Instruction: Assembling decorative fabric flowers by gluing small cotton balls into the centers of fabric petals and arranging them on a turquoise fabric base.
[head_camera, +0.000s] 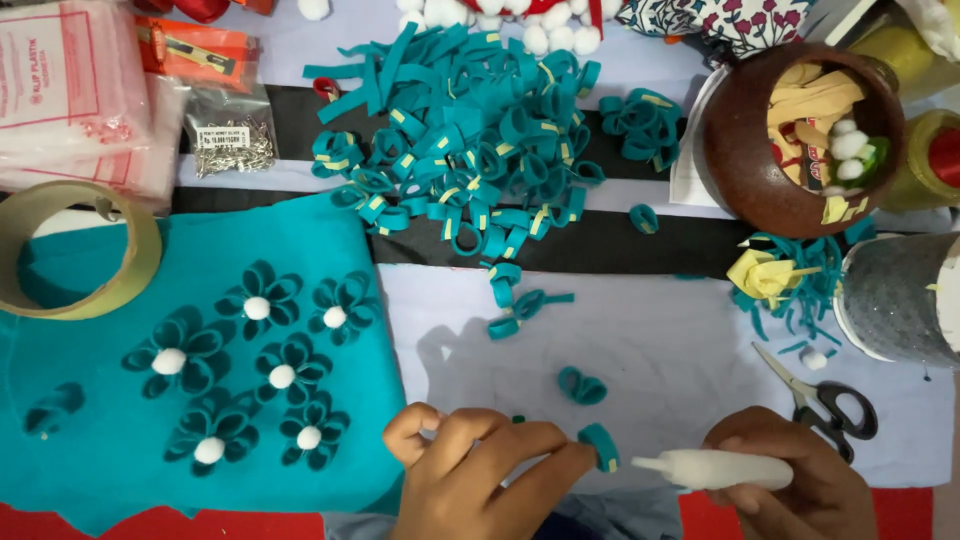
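Note:
My left hand (470, 475) pinches a small teal felt loop petal (600, 447) at the bottom centre. My right hand (810, 480) grips a white glue bottle (715, 468), its nozzle pointing left and nearly touching the petal. Just above lies a joined pair of teal loops (581, 385) on the pale cloth. A large heap of teal felt loops (480, 130) covers the upper middle. Several finished teal felt flowers (258, 303) with white pom-pom centres lie on a teal felt sheet (200, 250) at the left.
Black-handled scissors (825, 400) lie at the right. A brown round bowl (750, 150) with craft bits stands upper right, a grey cup (890, 295) below it. A tape roll (80, 250) sits at the left edge, plastic bags (70, 90) and pins (230, 145) above it.

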